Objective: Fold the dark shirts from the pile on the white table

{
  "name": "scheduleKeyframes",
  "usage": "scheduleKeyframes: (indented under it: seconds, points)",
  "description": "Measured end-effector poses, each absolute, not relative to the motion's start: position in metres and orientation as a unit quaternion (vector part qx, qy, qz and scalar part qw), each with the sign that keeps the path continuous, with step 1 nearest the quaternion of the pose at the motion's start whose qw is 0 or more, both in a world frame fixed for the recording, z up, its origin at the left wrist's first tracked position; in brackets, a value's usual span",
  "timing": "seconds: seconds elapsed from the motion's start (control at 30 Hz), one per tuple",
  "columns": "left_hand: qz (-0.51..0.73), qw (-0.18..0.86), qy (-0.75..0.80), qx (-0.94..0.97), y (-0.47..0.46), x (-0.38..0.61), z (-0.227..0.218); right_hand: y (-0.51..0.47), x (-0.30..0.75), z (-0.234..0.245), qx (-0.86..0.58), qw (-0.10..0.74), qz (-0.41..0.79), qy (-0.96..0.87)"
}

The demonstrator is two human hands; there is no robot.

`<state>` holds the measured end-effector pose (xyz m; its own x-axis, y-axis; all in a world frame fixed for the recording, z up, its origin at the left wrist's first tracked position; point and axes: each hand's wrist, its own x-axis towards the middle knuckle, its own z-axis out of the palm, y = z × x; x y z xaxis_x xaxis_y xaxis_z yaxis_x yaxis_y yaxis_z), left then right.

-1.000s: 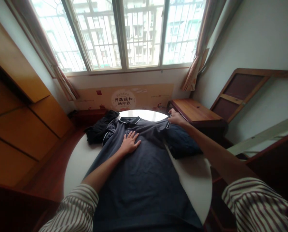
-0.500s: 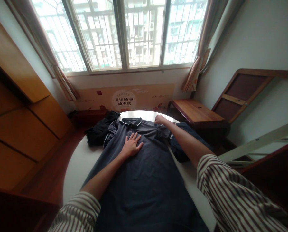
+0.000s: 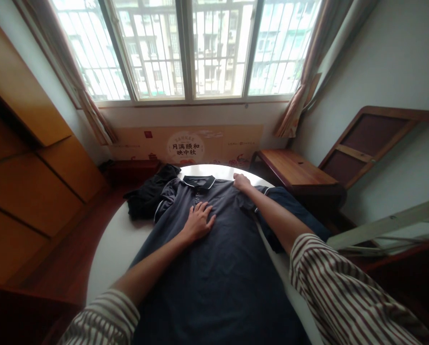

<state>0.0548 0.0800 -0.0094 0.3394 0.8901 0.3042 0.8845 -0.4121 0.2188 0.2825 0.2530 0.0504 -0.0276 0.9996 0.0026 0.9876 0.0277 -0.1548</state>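
Note:
A dark blue-grey polo shirt [image 3: 221,268] lies front up across a round white table [image 3: 108,258], its black collar with a white edge line pointing toward the window. My left hand [image 3: 199,221] rests on the chest below the buttons, palm down with fingers spread. At the shoulder on the right, my right hand [image 3: 242,183] is closed, gripping the shirt's fabric there. The sleeve on that side is partly hidden behind my forearm.
Black folded cloth [image 3: 147,194] lies on the table's left side, dark blue cloth [image 3: 295,211] on the right. A wooden bench or low table [image 3: 296,167] stands beyond at right. Orange cabinets [image 3: 23,206] line the left. A window [image 3: 189,52] fills the back.
The right sleeve now spreads out further to the right by my right hand. My left hand stays flat on the chest, and the view has shifted slightly.

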Motion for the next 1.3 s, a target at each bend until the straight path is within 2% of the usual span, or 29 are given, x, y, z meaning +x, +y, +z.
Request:
scheduleKeyframes:
  seconds: [0.1,0.23,0.5,0.67,0.9,1.07,1.2,1.3]
  points:
    - [0.21,0.006,0.598,0.773,0.107,0.043,0.001,0.251,0.277,0.054,-0.688,0.065,0.057,-0.721]
    - [0.173,0.013,0.675,0.717,0.164,0.022,0.01,0.243,0.255,0.055,-0.645,0.068,0.08,-0.757]
    - [0.121,0.035,0.66,0.741,0.214,0.016,-0.012,0.215,0.205,0.024,-0.584,-0.007,0.144,-0.799]
    - [0.122,0.019,0.662,0.739,0.217,0.017,-0.009,0.202,0.193,0.037,-0.587,-0.027,0.141,-0.797]
    - [0.158,-0.042,0.668,0.726,0.191,0.027,0.009,0.059,0.156,0.033,-0.481,-0.005,0.127,-0.868]
    - [0.157,-0.072,0.672,0.72,0.155,0.018,0.026,-0.06,0.187,0.023,-0.308,0.034,0.218,-0.925]
    - [0.157,-0.108,0.733,0.653,0.124,-0.02,0.04,-0.112,0.215,0.032,-0.213,0.057,0.274,-0.936]
    - [0.125,-0.037,0.788,0.602,0.111,-0.053,0.046,-0.126,0.224,0.039,-0.177,0.064,0.289,-0.939]
